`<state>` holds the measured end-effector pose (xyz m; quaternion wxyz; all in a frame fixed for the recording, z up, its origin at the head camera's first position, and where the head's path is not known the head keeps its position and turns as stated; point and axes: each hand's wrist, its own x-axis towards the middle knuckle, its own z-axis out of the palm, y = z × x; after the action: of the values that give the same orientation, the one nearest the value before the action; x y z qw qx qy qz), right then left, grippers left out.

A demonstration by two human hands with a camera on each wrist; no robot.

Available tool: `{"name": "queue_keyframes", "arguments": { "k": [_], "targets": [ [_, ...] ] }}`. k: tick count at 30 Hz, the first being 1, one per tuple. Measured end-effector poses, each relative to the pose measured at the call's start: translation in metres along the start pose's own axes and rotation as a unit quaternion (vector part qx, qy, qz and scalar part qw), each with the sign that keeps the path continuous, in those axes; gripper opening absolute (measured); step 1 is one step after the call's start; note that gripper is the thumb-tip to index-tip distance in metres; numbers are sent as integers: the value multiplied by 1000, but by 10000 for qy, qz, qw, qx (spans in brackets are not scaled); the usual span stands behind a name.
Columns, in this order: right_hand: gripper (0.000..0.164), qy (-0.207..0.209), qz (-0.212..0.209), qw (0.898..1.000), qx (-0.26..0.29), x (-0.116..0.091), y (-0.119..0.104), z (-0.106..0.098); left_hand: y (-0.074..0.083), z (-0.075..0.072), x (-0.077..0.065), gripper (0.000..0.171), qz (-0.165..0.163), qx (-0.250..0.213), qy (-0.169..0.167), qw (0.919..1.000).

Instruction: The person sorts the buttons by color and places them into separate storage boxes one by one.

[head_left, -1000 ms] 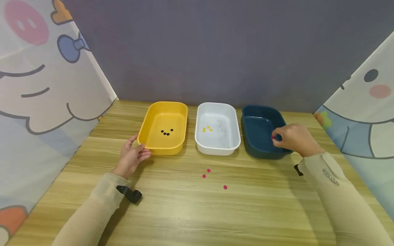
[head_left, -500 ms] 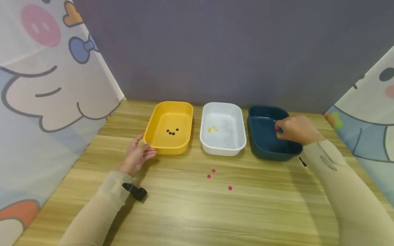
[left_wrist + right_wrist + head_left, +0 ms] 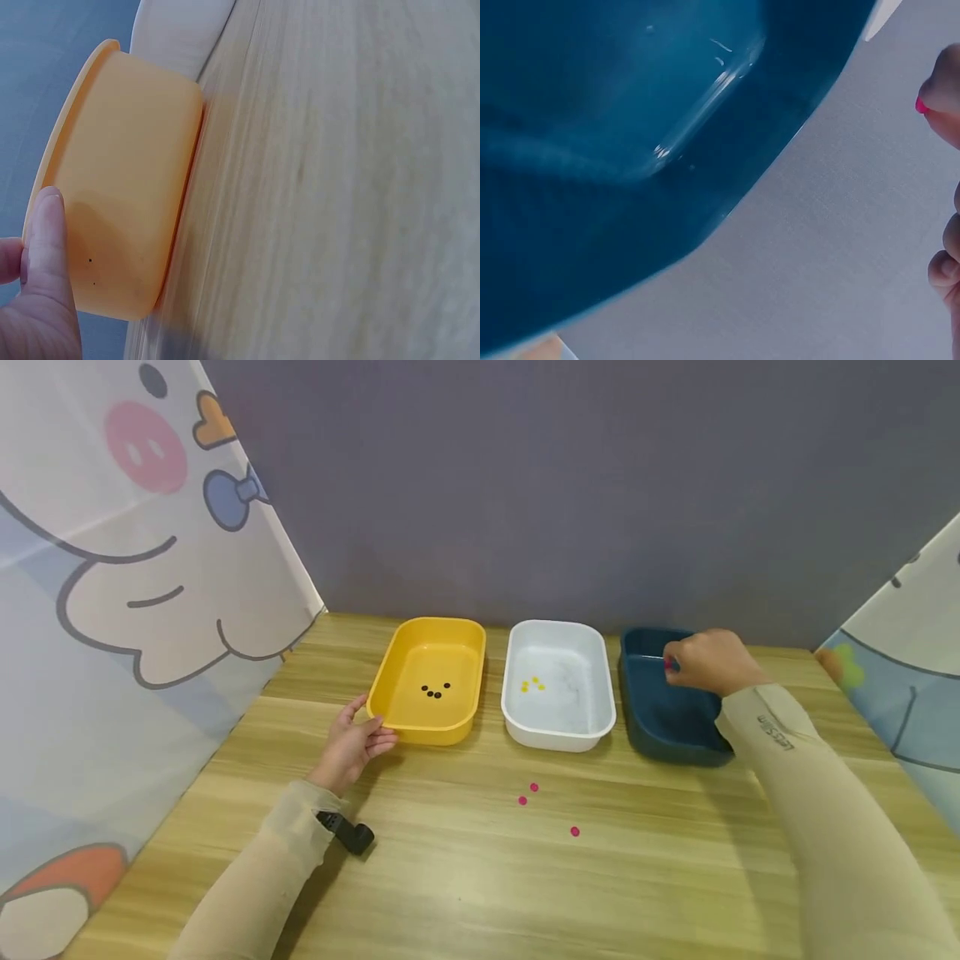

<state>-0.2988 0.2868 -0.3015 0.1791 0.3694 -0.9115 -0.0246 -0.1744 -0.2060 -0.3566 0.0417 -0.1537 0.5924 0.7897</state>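
My left hand (image 3: 348, 749) holds the front left corner of a yellow tray (image 3: 431, 737), gripping its rim. In the left wrist view the thumb (image 3: 48, 240) lies against the tray's outer wall. Several small black discs (image 3: 438, 695) lie inside this tray. At the right, my right hand (image 3: 708, 662) pinches a small pink disc (image 3: 668, 665) above a dark blue tray (image 3: 675, 750). The disc (image 3: 921, 106) pokes out between the fingertips in the right wrist view. Part of the blue tray is hidden behind the hand and sleeve.
Between the two trays stands a white tray (image 3: 558, 741) with several yellow discs (image 3: 542, 687) in it. Three pink discs (image 3: 534, 787) lie on the wooden table (image 3: 480, 877) in front. A grey panel (image 3: 525, 493) rises behind the trays.
My right hand has moved back and slightly left over the blue tray, still pinching the pink disc. The left hand keeps its hold. The head view has swung, shifting everything rightward.
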Motion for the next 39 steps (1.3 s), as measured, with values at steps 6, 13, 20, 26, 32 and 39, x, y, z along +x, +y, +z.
{"name": "queue_keyframes", "arguments": {
  "k": [6,13,20,26,32,39],
  "targets": [
    [4,-428,285,9986,140,8,2,6,-7,-3,-1,67,-9,90,29,10000],
    [5,-340,368,9986,189,9,1,16,-9,-2,-2,67,26,108,-27,9999],
    [3,-601,507,9965,298,15,-1,27,-7,-4,-4,68,74,167,10,9998],
    [6,-1181,731,9894,422,18,2,34,-8,-3,0,66,61,223,-45,9997],
    [8,-1594,918,9814,548,17,11,50,-8,-4,2,66,60,195,-36,9998],
    [11,-1791,1056,9754,726,17,17,63,-6,-3,2,66,52,152,8,9999]
  ]
}}
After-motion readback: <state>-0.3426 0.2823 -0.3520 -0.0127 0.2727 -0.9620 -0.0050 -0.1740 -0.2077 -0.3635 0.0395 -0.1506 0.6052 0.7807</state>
